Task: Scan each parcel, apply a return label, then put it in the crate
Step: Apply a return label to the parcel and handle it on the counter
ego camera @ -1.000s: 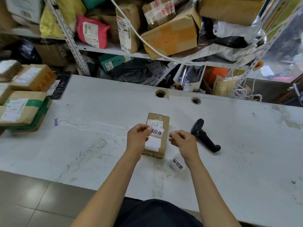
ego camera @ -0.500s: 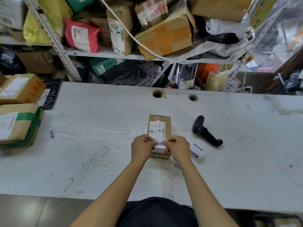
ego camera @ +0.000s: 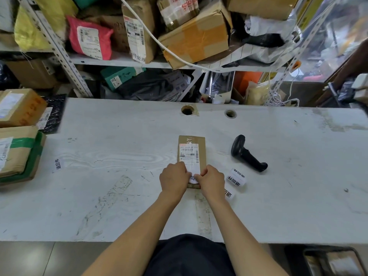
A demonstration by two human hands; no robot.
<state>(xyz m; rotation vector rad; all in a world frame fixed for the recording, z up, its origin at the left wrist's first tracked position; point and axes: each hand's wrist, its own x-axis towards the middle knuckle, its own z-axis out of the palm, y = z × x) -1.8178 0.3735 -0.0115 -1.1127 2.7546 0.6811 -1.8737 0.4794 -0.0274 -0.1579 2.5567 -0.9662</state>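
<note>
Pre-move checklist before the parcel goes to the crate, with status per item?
1. Return label on the parcel: ok, it sits at the near end, under both hands.
2. Label pressed flat: cannot tell, the left hand and right hand cover most of it.
3. Shipping barcode left uncovered: ok, it is readable above the hands.
4. Parcel scanned: cannot tell; the scanner lies on the table, right of the parcel.
5. Spare labels clear of the parcel: ok, they lie to its right.
6. Crate location: cannot tell, only a dark bin edge at bottom right.
</note>
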